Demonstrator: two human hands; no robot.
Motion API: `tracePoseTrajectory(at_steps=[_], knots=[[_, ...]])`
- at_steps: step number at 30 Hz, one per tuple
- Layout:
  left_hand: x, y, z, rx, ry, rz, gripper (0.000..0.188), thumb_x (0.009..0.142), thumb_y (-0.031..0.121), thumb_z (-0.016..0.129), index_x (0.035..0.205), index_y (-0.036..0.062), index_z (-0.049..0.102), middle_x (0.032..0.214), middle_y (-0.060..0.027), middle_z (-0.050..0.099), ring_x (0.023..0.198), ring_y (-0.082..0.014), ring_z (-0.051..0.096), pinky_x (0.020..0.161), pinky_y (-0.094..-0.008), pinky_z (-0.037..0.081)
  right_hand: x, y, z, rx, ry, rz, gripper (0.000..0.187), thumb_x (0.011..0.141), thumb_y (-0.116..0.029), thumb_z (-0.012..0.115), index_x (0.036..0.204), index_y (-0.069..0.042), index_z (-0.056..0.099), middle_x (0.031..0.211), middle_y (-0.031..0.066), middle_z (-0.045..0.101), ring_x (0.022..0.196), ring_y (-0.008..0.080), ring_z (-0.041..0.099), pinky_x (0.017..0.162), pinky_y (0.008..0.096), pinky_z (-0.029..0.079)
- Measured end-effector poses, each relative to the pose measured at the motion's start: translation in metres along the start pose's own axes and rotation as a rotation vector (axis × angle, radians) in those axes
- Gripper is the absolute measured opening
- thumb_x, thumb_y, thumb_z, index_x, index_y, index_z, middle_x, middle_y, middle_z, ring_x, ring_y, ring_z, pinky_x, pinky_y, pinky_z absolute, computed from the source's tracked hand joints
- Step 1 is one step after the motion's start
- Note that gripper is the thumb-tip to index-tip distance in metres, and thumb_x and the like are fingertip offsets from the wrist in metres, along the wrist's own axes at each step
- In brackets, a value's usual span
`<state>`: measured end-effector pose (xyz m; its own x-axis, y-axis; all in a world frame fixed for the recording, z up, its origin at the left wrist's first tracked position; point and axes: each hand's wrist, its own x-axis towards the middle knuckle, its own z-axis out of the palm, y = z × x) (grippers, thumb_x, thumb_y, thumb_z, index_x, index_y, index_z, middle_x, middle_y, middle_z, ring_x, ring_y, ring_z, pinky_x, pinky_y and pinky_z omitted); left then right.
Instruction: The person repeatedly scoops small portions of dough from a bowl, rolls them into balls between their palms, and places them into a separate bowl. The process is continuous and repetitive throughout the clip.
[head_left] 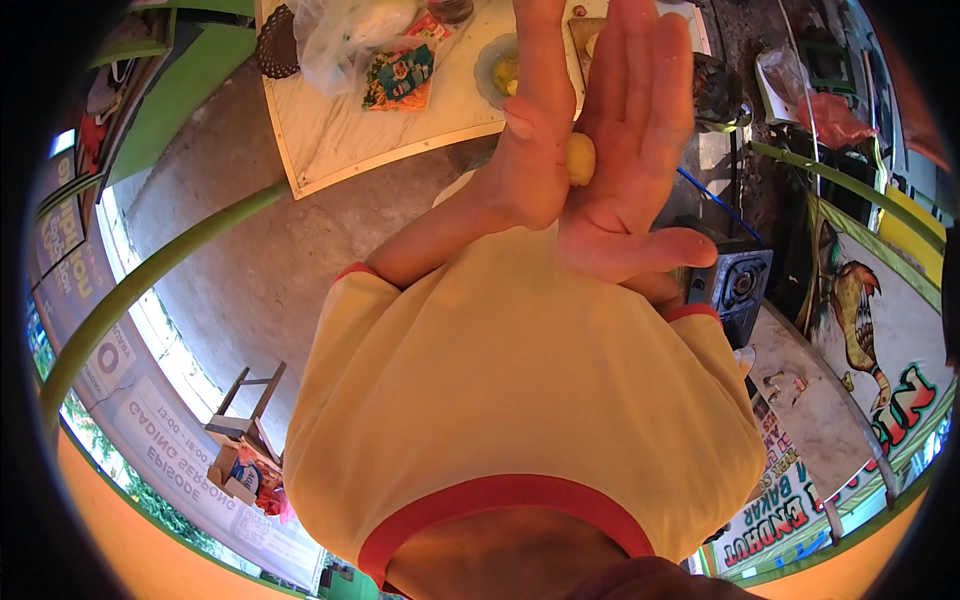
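Head view: worktop (330, 140), pale and marbled, runs across the top of frame, near edge partly behind the hands. Stove (742, 285) sits off to the right, well apart from the hands.

Both hands up front of the shirt (530, 370), fingers pointing away from the body. Right hand (630, 150): palm turned to camera, grip spread flat, fingers straight and side by side, thumb stuck out to the right. Left hand (548, 130): seen edge-on, thumb side to camera, palm turned toward the right one, fingers extended. No fingertip pinch on either side; it's palm against palm with something in between.

On the worktop, left to right: clear bag (335, 60), packet (400, 80) with a teal label just beside it, then bowl (482, 75) near the left hand, something yellow in it.

Smallest, and the one that matters: ball (580, 160), yellowish, between the palms. Lies right of the left hand's thumb base, at the little-finger side of the right palm. Looks to touch both, so neither hand is nearer. Left edge hidden behind the left hand; visible part reads roundish, can't call a long axis.
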<state>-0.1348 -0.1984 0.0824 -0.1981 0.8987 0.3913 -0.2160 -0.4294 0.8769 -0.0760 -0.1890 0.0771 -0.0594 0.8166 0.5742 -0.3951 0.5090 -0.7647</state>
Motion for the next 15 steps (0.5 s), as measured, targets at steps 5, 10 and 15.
tracePoseTrajectory(at_steps=[5, 10, 15], knots=[[-0.009, -0.009, 0.009, -0.071, 0.06, 0.024, 0.084, 0.106, 0.063, 0.023, 0.166, 0.0055, 0.011, 0.172, -0.0137, 0.012, 0.161, -0.0269, 0.005, 0.128, -0.0451, 0.001, 0.015, -0.005, -0.011, -0.156, -0.107, 0.056, 0.112, 0.094, -0.071, 0.058, 0.165, 0.002, 0.011, 0.167, 0.0268, 0.024, 0.158, 0.0382, 0.02, 0.129, 0.0491, 0.012], [-0.006, -0.021, 0.008, -0.246, 0.175, 0.095, 0.086, 0.106, 0.069, 0.013, 0.165, 0.0058, 0.013, 0.172, -0.0134, 0.014, 0.16, -0.0267, 0.005, 0.128, -0.046, -0.001, -0.011, 0.027, -0.019, 0.038, -0.156, -0.002, 0.101, 0.1, -0.077, 0.014, 0.149, 0.009, 0.034, 0.151, 0.0342, 0.045, 0.143, 0.0434, 0.046, 0.121, 0.0511, 0.033], [0.013, -0.007, 0.012, -0.199, 0.45, 0.174, 0.081, 0.108, 0.064, 0.02, 0.164, 0.0053, 0.021, 0.164, -0.0173, 0.028, 0.148, -0.0292, 0.031, 0.124, -0.0457, 0.018, -0.023, 0.014, -0.016, 0.062, -0.218, 0.087, 0.104, 0.101, -0.077, 0.006, 0.142, 0.011, 0.042, 0.144, 0.0339, 0.053, 0.137, 0.0413, 0.054, 0.117, 0.0496, 0.04]])
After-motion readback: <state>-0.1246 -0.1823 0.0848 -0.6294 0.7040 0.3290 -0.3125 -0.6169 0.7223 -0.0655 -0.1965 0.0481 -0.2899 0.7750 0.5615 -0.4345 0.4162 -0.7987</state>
